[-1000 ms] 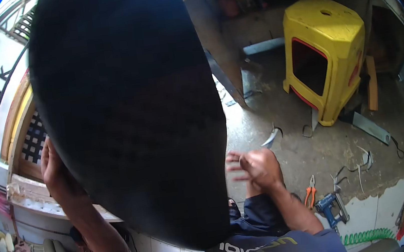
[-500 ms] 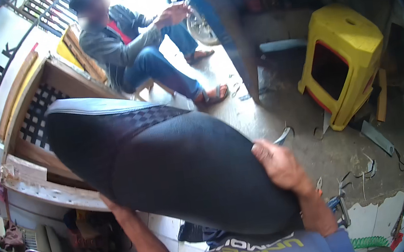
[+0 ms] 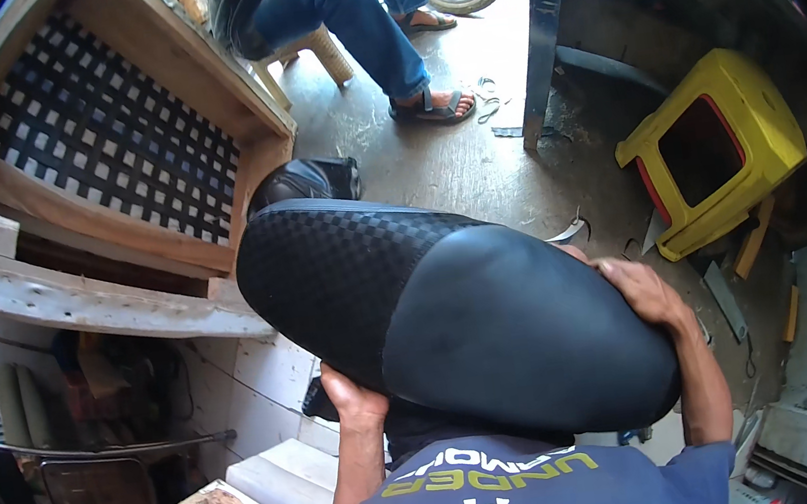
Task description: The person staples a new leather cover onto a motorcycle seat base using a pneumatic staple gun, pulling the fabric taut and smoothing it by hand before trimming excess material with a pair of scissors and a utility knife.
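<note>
the black seat [image 3: 464, 335] lies across my front, just beyond my blue shirt [image 3: 595, 500]. my left hand [image 3: 353, 397] supports its near left edge, fingers hidden underneath, so i cannot tell how they're set. my right hand [image 3: 642, 291] is curled around its right edge. left of the seat is a wooden frame [image 3: 91, 212]; right, a yellow stool [image 3: 768, 147]; beyond it, a seated person [image 3: 366, 25].
</note>
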Tool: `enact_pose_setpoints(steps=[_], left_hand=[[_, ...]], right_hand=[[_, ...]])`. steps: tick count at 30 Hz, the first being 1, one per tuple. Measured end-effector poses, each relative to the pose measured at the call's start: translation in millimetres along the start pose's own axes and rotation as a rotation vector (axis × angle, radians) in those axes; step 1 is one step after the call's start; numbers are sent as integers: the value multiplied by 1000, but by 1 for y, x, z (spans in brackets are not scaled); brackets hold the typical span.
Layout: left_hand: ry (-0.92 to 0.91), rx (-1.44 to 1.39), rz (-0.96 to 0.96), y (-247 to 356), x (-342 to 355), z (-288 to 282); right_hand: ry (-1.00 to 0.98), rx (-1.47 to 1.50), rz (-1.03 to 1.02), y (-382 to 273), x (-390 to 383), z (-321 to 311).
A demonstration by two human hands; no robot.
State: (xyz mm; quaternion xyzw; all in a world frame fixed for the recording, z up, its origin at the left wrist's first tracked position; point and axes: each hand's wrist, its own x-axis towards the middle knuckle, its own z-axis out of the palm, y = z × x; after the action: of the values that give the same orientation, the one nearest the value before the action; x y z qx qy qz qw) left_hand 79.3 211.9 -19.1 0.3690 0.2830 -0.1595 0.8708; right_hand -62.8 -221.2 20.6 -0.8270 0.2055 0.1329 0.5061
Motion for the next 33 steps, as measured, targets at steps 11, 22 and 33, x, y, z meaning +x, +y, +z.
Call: enact_pose_setpoints(steps=[11, 22, 33], left_hand=[[-34, 1486, 1063, -30, -50, 9], [-1265, 1858, 1528, -67, -93, 57], [-1361, 2136, 985, -29, -43, 247]], right_hand=[[323, 67, 173, 41, -133, 53], [138, -333, -448, -56, -76, 18], [-328, 339, -64, -49, -1, 12]])
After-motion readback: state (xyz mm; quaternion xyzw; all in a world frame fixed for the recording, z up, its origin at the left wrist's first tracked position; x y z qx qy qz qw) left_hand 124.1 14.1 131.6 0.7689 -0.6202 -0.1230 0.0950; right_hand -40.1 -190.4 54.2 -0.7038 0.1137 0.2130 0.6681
